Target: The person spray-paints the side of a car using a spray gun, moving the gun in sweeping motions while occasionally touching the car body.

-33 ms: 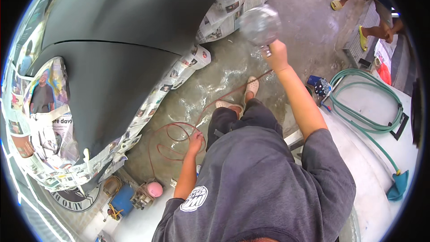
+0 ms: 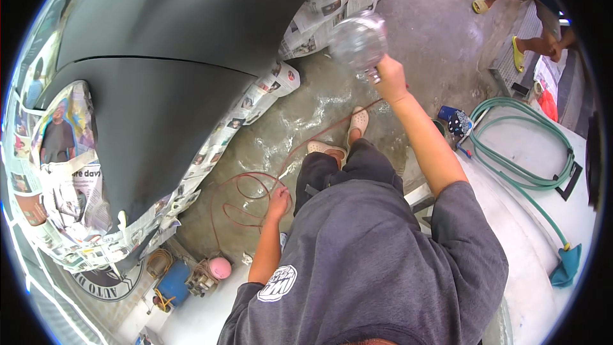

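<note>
A silvery spray gun (image 2: 359, 43) hangs raised at the far right of the masked car, its round cup blurred. It sits in the same spot as in the matching earlier frame, so nothing has visibly shifted and the work seems to be at a steady hold. The right hand (image 2: 389, 80) is clenched around the gun's grip, with the cup just beyond the fingers on their far-left side. Nearer, the left hand (image 2: 279, 199) is closed on a loop of thin red hose (image 2: 246, 195), which coils over the wet concrete floor (image 2: 434, 25). To the left stands the dark grey car body (image 2: 159, 57), edged with newspaper masking (image 2: 64, 172). A green hose (image 2: 517, 160) lies to the right, and another person's yellow sandals (image 2: 517, 54) show at far right
</note>
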`<state>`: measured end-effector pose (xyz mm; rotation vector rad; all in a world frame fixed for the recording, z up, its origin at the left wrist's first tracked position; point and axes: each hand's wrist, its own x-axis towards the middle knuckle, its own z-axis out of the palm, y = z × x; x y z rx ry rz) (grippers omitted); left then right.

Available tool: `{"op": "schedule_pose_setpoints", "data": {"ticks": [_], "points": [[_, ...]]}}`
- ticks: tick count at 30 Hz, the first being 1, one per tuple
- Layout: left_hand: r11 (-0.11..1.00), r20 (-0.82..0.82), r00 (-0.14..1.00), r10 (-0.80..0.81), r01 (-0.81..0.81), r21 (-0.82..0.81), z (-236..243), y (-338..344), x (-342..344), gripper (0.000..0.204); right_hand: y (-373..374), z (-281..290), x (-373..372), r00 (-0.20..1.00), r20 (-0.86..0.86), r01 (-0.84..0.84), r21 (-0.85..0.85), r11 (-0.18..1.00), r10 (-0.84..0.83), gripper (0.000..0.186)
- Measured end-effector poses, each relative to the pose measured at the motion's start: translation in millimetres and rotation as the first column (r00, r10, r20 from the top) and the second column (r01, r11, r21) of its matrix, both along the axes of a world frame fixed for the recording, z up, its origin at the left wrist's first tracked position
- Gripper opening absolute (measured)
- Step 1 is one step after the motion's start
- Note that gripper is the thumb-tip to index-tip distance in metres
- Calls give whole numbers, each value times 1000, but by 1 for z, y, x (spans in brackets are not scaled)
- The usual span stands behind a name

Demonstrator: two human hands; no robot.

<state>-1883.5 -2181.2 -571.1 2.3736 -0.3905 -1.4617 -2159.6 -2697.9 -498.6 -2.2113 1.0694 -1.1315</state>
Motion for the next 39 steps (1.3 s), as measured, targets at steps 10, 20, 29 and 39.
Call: {"op": "schedule_pose_setpoints", "data": {"ticks": [10, 20, 29, 39], "points": [[978, -66, 976, 210, -208, 34, 0, 18, -56, 39, 63, -119, 81, 792, -451, -383, 159, 910, 412, 45], [879, -59, 887, 458, -442, 177, 2, 130, -137, 38, 95, -227, 156, 639, -524, -363, 440, 821, 563, 46], [912, -203, 892, 404, -376, 163, -34, 190, -163, 30, 132, -17, 112, 927, -148, -231, 498, 836, 344, 41], [958, -16, 978, 210, -209, -198, -29, 43, -94, 39, 70, 128, 49, 992, 111, -116, 655, 747, 56, 45]]}}
